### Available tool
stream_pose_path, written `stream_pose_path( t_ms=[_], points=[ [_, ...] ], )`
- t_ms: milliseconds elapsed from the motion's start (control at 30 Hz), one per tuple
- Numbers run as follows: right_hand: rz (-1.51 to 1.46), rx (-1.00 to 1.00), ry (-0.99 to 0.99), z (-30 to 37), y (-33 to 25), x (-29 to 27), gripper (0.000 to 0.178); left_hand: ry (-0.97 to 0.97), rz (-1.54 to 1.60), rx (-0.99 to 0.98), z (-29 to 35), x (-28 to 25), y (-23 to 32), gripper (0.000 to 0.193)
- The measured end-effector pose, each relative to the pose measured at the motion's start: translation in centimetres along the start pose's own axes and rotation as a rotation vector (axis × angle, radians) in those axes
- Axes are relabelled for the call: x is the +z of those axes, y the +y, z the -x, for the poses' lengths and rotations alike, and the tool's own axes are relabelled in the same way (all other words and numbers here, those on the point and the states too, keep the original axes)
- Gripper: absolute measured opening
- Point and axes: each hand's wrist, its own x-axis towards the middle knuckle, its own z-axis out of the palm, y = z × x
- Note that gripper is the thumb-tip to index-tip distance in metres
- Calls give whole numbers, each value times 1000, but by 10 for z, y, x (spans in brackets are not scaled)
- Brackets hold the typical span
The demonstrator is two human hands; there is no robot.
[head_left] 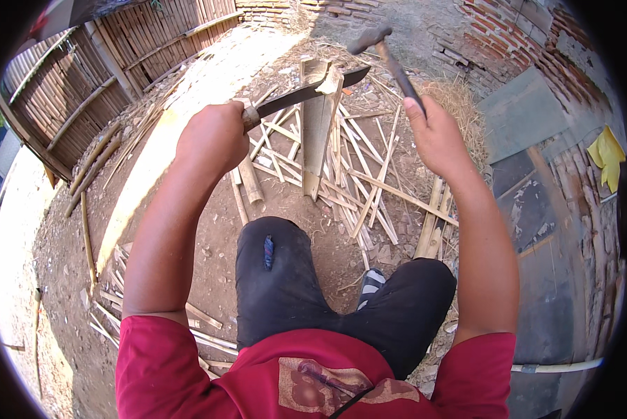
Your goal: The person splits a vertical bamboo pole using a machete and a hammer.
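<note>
My left hand (218, 137) is closed round the wooden handle of a machete (306, 93), whose dark blade points to the right and slightly up. The blade crosses the upper end of a split bamboo piece (315, 143), which stands in front of my knees with its hollow side showing. Whether the edge is sunk into the bamboo I cannot tell. My right hand (437, 136) grips the dark handle of a hammer (390, 59), raised to the right of the blade with its head up and apart from it.
Thin bamboo strips (376, 185) lie scattered round the standing piece, with more (212, 339) by my left leg. A bamboo pole (251, 180) lies near my left knee. A bamboo fence (128, 52) stands at left, a brick wall (505, 42) at far right. Dark sheets (537, 202) and a yellow cloth (607, 157) are at right.
</note>
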Motion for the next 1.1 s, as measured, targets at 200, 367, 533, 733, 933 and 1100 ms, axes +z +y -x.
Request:
stream_pose_path(
  t_ms=[200,367,533,733,933,1100],
  points=[
    [-51,66,-70,-3,4,-4,48,-9,-27,9,-1,-1,6,18],
    [-66,62,-59,0,10,5,49,-2,-47,1,-11,4,-1,22],
    [-145,106,-63,7,65,28,43,-28,-2,30,-24,16,1,25],
    [-787,458,-116,52,72,39,31,15,74,4,-38,30,-11,27],
    [-975,448,-63,87,80,55,45,1,83,36,-43,20,-8,33],
    [-657,268,-16,60,55,21,46,-15,27,45,-48,12,-13,32]
  ],
)
